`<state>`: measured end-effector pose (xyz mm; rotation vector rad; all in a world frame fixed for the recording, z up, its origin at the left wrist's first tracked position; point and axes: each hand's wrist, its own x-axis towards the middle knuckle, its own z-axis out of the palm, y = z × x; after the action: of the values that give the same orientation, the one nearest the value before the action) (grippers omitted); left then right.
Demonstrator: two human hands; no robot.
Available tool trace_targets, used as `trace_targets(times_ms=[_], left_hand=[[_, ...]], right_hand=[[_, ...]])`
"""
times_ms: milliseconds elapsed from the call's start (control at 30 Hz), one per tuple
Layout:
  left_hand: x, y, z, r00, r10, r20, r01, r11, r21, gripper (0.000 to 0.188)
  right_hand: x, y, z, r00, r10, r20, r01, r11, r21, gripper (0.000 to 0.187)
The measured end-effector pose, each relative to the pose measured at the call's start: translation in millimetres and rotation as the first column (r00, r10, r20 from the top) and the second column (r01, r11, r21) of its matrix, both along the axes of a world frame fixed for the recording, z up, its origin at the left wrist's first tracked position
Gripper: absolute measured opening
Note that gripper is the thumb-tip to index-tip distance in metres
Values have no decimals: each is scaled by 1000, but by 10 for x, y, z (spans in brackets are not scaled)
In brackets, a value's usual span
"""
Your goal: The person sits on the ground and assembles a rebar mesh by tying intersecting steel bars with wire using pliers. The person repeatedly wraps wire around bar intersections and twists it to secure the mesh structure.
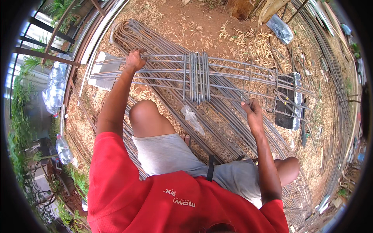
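Note:
Several long steel reinforcing bars (pixel 163 71) run left to right in front of me. A bunch of rectangular steel stirrups (pixel 197 77) hangs around their middle. My left hand (pixel 135 59) is closed on the far bar near its left end. With thumb and fingers pinched, my right hand (pixel 253 112) grips the near lower part of a single stirrup (pixel 250 73), which stands around the bars to the right of the bunch. Farther right, pincers (pixel 281 97) with yellow marks lie on the bars, beside another stirrup (pixel 276 77).
A pale block (pixel 103 82) supports the bars' left ends, a black-topped block (pixel 285 121) their right ends. Beneath lies a slanting pile of bent rods (pixel 134 33). Plastic scraps (pixel 192 119), bottles (pixel 63 149) and a tree stump (pixel 241 8) are around me.

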<state>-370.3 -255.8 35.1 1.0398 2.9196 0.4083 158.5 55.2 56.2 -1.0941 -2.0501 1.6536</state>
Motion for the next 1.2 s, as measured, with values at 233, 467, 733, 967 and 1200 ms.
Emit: trace_targets(times_ms=[233, 467, 733, 967, 1200], left_hand=[[-277, 338, -208, 910, -197, 364, 224, 974, -33, 53], [-621, 511, -405, 708, -281, 648, 204, 960, 193, 23], [-641, 587, -513, 829, -326, 454, 250, 943, 222, 31], [-502, 614, -650, 899, -246, 362, 139, 945, 297, 39], [166, 898, -64, 934, -354, 44, 339, 919, 204, 25]], right_hand=[[-639, -922, -121, 954, -255, 157, 250, 967, 46, 23], [-1275, -1175, -182, 894, -301, 332, 173, 916, 362, 44], [-1537, -1086, -353, 854, -202, 479, 43, 946, 322, 53], [-1601, -1176, -385, 829, -237, 507, 110, 957, 268, 50], [-1468, -1132, -531, 835, -468, 289, 275, 810, 518, 34]])
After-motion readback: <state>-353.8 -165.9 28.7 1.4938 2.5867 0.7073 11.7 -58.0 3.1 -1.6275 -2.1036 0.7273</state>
